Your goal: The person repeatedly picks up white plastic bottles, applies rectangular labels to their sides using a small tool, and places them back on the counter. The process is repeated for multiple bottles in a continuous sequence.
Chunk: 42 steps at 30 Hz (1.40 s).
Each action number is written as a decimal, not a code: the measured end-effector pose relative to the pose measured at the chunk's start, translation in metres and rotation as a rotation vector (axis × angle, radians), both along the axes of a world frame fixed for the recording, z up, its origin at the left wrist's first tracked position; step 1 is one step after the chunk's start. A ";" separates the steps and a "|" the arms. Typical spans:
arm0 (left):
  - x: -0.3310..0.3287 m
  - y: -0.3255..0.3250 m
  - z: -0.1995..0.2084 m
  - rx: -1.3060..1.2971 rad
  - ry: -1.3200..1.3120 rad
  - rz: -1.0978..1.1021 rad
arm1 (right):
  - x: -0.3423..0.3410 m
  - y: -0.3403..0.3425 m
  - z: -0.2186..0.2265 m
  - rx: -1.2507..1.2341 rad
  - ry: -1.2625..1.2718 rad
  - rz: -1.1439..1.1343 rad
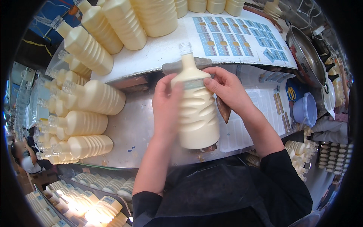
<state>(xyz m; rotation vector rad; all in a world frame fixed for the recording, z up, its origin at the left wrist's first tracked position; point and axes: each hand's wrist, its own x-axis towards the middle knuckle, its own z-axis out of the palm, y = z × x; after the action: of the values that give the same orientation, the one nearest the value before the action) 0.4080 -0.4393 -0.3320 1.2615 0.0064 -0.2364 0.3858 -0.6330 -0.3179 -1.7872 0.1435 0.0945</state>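
left hand (165, 106) and right hand (228, 90): grip holds one bottle (198, 130)
its label (193, 84) looks on; more labels (221, 44) seem left.

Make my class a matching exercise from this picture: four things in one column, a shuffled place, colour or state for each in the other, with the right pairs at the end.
Column one
1. Middle bottle
2. Blue labels
3. Bucket
4. Right sleeve

Column two
A. Laid out in rows on the white board
B. Black
C. Has the left hand and right hand on it
D. Pale lavender-blue, toward the right edge of the view

Right pairs: 1-C, 2-A, 3-D, 4-B
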 end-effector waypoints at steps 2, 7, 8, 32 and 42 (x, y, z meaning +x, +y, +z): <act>0.001 0.001 -0.003 -0.018 0.012 0.002 | -0.001 0.003 0.005 -0.008 -0.003 -0.012; 0.002 0.001 -0.006 -0.038 0.025 0.004 | 0.001 0.003 -0.005 0.019 -0.041 -0.051; 0.002 0.001 -0.005 -0.041 0.028 0.006 | 0.001 0.004 -0.006 0.033 -0.054 -0.068; 0.005 0.003 -0.013 0.011 -0.003 -0.001 | -0.001 0.005 0.008 -0.141 -0.016 -0.039; 0.003 0.002 -0.004 -0.028 0.020 0.023 | 0.000 0.008 0.009 -0.147 0.000 -0.066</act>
<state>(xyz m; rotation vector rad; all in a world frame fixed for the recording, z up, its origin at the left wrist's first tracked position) 0.4105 -0.4377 -0.3364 1.2308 0.0347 -0.2292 0.3858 -0.6254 -0.3092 -1.9268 0.2139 0.0377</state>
